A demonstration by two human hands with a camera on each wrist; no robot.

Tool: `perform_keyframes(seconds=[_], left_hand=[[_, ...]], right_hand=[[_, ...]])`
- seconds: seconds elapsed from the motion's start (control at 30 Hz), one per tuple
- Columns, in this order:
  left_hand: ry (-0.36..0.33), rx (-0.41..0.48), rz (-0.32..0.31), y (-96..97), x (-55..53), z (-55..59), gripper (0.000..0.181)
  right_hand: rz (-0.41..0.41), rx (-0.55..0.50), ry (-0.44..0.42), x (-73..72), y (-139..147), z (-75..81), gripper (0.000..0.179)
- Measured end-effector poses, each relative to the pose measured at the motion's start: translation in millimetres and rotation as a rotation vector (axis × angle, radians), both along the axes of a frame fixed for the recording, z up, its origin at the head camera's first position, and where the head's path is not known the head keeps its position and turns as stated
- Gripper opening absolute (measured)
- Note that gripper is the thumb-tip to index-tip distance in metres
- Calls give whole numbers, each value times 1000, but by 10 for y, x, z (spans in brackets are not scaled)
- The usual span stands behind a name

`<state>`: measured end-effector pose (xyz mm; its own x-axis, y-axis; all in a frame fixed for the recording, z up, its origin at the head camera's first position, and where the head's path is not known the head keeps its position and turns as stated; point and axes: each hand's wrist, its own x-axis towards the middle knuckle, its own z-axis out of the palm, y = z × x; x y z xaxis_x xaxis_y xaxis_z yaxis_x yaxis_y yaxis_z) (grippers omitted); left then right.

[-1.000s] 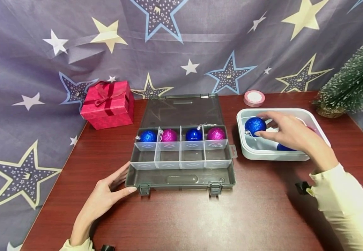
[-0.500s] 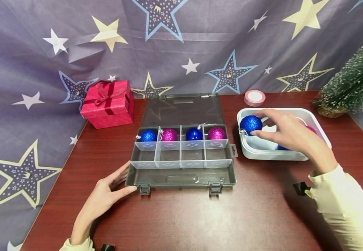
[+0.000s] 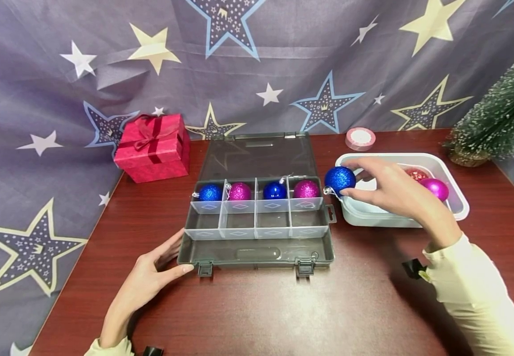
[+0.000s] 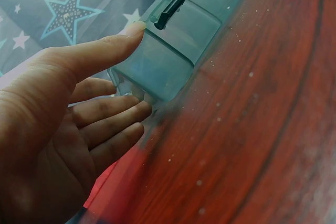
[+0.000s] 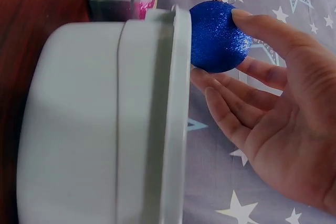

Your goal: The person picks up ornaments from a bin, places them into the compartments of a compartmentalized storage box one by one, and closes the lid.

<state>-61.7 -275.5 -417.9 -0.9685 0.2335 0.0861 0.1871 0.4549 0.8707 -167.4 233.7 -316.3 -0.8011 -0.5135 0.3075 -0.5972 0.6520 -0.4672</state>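
While a red gift box (image 3: 152,147) and pink-edged roll (image 3: 360,140) stand behind, open divided case (image 3: 257,254) in front, left hand (image 3: 148,277) straight-fingered against its corner, white tub (image 3: 381,220) beside it, right hand (image 3: 392,190) pinching a bauble (image 3: 339,180) above the tub's rim, bright blue, glittery, silver-capped

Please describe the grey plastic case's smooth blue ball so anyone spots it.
Find the open, translucent grey plastic case on the reddish-brown wooden table. In its back row, look in the third compartment from the left. The glossy round blue ball there is smooth, unlike the glittery pink balls beside it.
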Motion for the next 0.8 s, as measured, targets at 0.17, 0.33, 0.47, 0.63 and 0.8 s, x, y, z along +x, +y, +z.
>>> perform_keyframes(seconds=[0.17, 0.33, 0.47, 0.63, 0.8], left_hand=[[-2, -6, 3, 2, 4, 6, 77], [0, -5, 4, 2, 5, 9, 77], [1, -3, 1, 0, 4, 7, 77], [-3, -1, 3, 6, 5, 15, 77], [-7, -10, 9, 12, 9, 21, 77]], right_hand=[[27, -6, -21, 12, -110, -16, 49], [40, 22, -45, 17, -201, -50, 49], [62, 8, -74, 20, -258, -78, 49], [85, -24, -117, 20, -307, -128, 49], [92, -25, -113, 18, -333, -162, 46]])
